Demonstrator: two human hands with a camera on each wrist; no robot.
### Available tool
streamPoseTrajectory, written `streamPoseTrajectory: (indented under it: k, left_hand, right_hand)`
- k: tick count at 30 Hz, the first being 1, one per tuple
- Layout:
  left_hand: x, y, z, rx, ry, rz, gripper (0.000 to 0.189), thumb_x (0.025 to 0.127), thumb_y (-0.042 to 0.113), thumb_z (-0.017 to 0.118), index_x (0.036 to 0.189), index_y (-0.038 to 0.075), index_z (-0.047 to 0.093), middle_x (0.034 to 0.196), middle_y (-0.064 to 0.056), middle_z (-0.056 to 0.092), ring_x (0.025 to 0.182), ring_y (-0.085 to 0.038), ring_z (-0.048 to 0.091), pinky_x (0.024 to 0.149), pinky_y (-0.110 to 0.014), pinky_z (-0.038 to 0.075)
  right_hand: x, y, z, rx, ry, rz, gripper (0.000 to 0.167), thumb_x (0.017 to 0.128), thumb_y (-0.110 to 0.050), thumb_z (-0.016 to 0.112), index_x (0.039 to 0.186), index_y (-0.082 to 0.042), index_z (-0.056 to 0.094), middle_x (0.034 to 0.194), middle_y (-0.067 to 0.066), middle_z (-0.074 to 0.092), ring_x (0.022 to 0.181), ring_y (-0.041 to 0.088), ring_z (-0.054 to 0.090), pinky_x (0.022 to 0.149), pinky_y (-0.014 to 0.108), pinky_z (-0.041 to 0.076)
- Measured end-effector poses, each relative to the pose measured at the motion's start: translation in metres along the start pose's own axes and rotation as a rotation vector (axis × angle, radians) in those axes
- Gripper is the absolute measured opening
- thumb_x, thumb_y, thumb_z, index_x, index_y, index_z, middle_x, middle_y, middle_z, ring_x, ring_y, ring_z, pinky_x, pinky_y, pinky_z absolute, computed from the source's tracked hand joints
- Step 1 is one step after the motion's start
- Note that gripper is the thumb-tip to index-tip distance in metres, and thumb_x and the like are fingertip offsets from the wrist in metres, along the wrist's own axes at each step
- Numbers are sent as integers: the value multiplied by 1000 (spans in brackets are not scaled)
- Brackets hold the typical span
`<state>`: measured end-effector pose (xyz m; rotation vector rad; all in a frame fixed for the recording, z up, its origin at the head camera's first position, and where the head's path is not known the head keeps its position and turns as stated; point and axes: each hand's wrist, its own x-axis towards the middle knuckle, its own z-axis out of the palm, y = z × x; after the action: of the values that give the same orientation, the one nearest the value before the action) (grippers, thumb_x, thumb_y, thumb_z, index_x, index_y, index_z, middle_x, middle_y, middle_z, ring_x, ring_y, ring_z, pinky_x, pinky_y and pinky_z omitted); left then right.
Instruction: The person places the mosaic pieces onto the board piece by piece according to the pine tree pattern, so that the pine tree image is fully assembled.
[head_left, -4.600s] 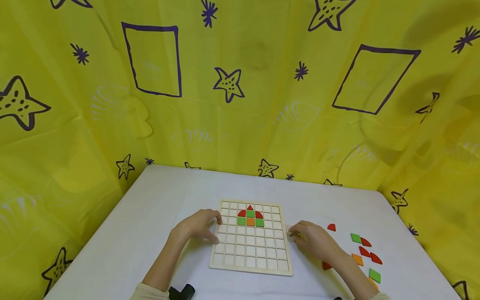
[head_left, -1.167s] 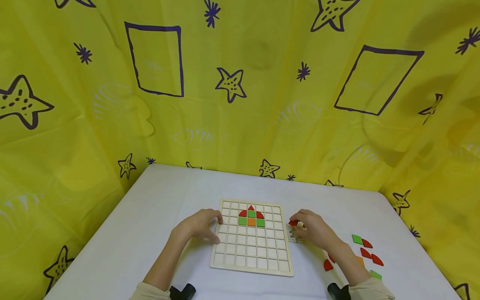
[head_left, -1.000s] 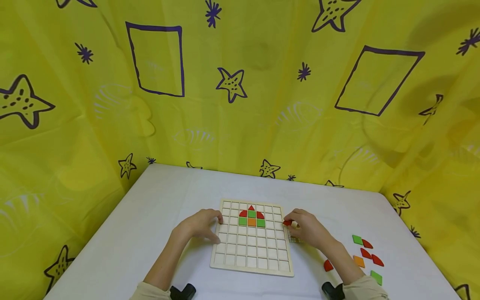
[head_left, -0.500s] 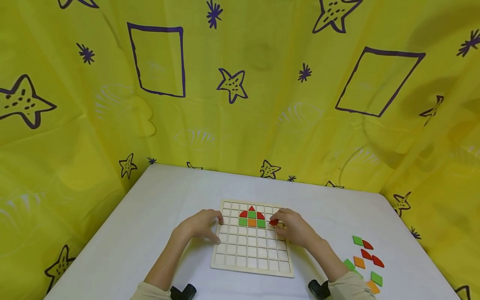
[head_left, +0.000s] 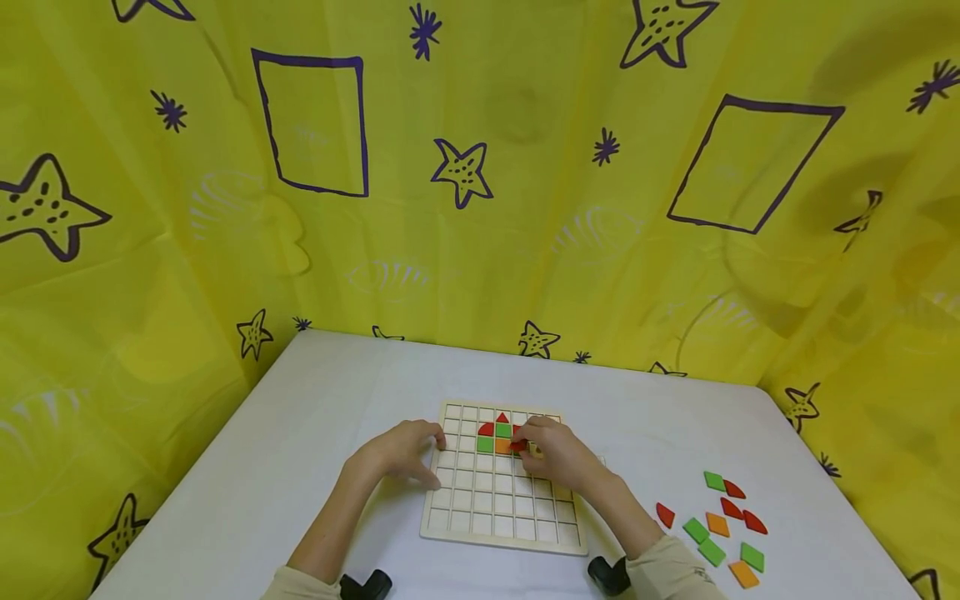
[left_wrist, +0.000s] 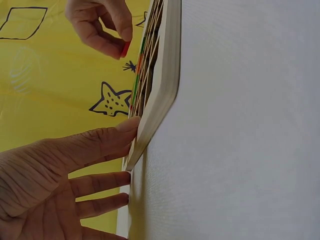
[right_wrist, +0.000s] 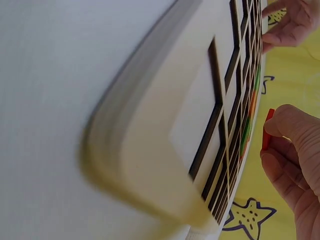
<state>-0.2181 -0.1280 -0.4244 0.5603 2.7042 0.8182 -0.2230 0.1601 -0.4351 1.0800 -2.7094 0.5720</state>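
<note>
A square wooden grid board (head_left: 502,542) lies on the white table. In its upper cells sit a red triangle (head_left: 502,417), a red quarter-circle (head_left: 487,429), green squares (head_left: 486,444) and an orange square (head_left: 502,446). My right hand (head_left: 555,454) pinches a red quarter-circle tile (right_wrist: 268,131) between thumb and fingers, over the right side of this pattern, and covers part of it. In the right wrist view the tile appears edge-on. My left hand (head_left: 401,452) rests at the board's left edge, thumb tip on the rim in the left wrist view, its fingers extended.
Loose tiles lie on the table to the right: red quarter-circles (head_left: 755,522), green squares (head_left: 752,557) and orange squares (head_left: 717,524). A small gridded card partly shows beyond the board's right edge, behind my right forearm. A yellow patterned curtain (head_left: 517,250) surrounds the table.
My right hand has taken up a red quarter-circle tile from the table's right and carried it left over the board's pattern. My left hand has stayed at the board's left edge.
</note>
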Motion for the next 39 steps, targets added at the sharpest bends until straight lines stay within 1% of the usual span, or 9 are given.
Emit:
streamPoseTrajectory:
  k: [3,7,10,13,18,21,26,30,39]
  left_hand:
    - [0,0,0,2,1,3,43,71,10,93,102,15,64,114,-5,65,107,-27,56,102,-51,45]
    - [0,-1,0,5,4,11,43,71,10,93,102,14,64,113,-5,65,107,-27,56,101,-51,45]
    - [0,-1,0,3,3,10,43,71,10,93,102,14,64,114,-5,65,107,-27,56,102,-51,45]
    - [0,-1,-1,1,2,6,42,71,11,93,102,15,64,115,-5,65,108,-27,56,102,-51,45]
    - [0,-2,-1,6,2,14,42,71,11,93,101,15,64,113,-4,65,106,-27,56,100,-50,45]
    - [1,-3,-1,11,4,23,42,71,11,93,101,15,64,113,-4,65,107,-27,56,101,-50,45]
    - [2,-5,0,11,4,40,42,72,12,93,101,15,64,112,-4,65,107,-27,57,100,-51,45]
    - [2,-4,0,12,3,45,41,71,12,93,101,14,64,112,-5,65,106,-27,57,99,-51,46]
    - [2,-5,-1,14,3,38,42,71,12,94,101,14,64,112,-4,66,106,-27,57,100,-51,45]
  right_hand:
    - [5,-4,4,16,-10,0,18,88,-1,75,105,-5,75,101,3,68,92,19,63,82,33,56]
    - [11,-10,7,26,-43,13,19,89,-3,75,108,-6,75,104,3,68,95,19,63,85,34,56]
    - [17,-15,10,27,-53,0,19,89,-4,76,108,-5,74,106,5,69,97,20,63,87,36,55]
    - [22,-19,12,41,-48,-31,18,88,-2,75,106,-4,74,102,5,68,92,20,61,84,35,55]
    - [32,-24,18,54,-51,-64,15,88,1,73,102,-5,73,99,4,66,87,16,58,79,30,53]
    - [37,-26,21,59,-67,-62,15,89,0,72,103,-6,73,99,3,66,88,14,58,79,30,53]
    - [44,-30,25,52,-95,-35,14,91,-3,72,105,-8,74,100,3,67,90,16,60,84,34,53]
    - [49,-31,28,44,-106,-21,14,92,-4,72,106,-8,75,99,2,66,89,16,60,84,34,53]
    - [56,-31,32,43,-117,-50,13,93,-2,71,104,-7,76,100,3,69,93,17,63,85,33,53]
